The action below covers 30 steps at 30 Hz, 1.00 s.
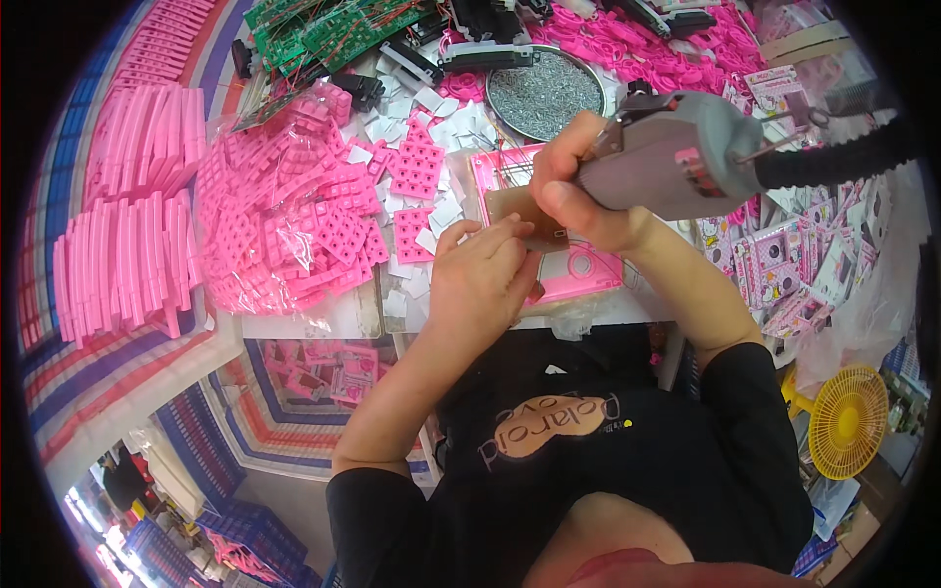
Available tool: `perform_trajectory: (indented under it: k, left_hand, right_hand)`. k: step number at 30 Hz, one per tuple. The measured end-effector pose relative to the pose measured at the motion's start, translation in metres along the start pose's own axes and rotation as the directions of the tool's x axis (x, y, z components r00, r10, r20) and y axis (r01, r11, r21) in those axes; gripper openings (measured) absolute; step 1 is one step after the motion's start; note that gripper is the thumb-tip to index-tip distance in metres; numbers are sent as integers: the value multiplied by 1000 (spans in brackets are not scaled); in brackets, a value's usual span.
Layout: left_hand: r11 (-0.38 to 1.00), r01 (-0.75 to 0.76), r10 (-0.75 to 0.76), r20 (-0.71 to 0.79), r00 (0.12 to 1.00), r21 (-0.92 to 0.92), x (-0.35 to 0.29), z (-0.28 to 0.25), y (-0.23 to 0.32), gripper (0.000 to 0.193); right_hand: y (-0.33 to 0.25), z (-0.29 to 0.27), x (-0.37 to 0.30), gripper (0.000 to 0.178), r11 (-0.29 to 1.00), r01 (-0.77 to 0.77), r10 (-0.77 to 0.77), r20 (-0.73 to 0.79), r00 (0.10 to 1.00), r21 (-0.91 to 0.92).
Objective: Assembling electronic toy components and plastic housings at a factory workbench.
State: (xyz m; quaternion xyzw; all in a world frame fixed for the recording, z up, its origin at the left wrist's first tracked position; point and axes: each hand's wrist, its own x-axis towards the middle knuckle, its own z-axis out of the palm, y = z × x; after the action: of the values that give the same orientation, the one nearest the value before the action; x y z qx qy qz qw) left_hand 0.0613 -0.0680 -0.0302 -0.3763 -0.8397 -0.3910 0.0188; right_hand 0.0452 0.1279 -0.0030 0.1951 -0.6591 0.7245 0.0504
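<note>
Over the pink case, the right hand clamps a grey screwdriver; the left hand touches a brown board, pinch unclear: probably light, stiff, best held by edges.

This looks like a workshop or a little factory. A big heap of matching pink plastic bits fills the near left corner of the tabletop. Green circuit boards lie toward its far left corner. A round tray of tiny metal bits sits toward the far edge. A grey power tool has a black hose.
</note>
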Motion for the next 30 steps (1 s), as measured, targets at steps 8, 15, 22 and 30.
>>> perform_trajectory:
  k: [8,15,22,30]
  left_hand:
    - [999,-27,27,-2,1000,37,-4,-7,5,5]
    - [993,-59,53,-54,997,-100,5,-8,10,14]
    - [991,-120,119,-31,992,-51,14,-8,17,17]
    - [975,-49,87,166,982,-219,77,-13,4,23]
  right_hand:
    - [-27,-8,14,28,978,-47,55,-32,998,202]
    - [-74,4,2,31,917,95,-100,-9,995,387]
    - [-68,4,-7,30,876,96,-96,-26,995,473]
    - [-61,-24,-6,26,907,151,-145,-46,988,392]
